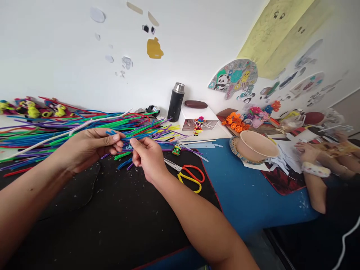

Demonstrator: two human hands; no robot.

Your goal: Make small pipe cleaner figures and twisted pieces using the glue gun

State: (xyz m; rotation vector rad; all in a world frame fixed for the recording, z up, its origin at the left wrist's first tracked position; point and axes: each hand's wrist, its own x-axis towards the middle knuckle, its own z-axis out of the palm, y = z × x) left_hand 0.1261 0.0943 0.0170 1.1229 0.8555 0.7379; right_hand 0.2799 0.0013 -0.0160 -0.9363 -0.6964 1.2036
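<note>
My left hand [97, 144] pinches a short blue pipe cleaner [111, 132] between thumb and fingers. Close beside it on the right, my right hand [147, 153] is closed on the same blue strand, which runs between the fingertips. Both hands are above the front edge of a large pile of coloured pipe cleaners [59, 131]. Below and right of my right hand, scissors [180, 168] with one red and one yellow handle lie on the black mat [118, 221]. A small green and orange piece [176, 150] rests near the mat's back edge.
A black thermos [175, 103] stands by the wall, beside a white box [192, 116] with a small colourful figure [199, 125] before it. Farther right are a pink bowl [260, 144], orange flowers [235, 123] and another person's arms [315, 180]. Finished figures [30, 108] lie at far left.
</note>
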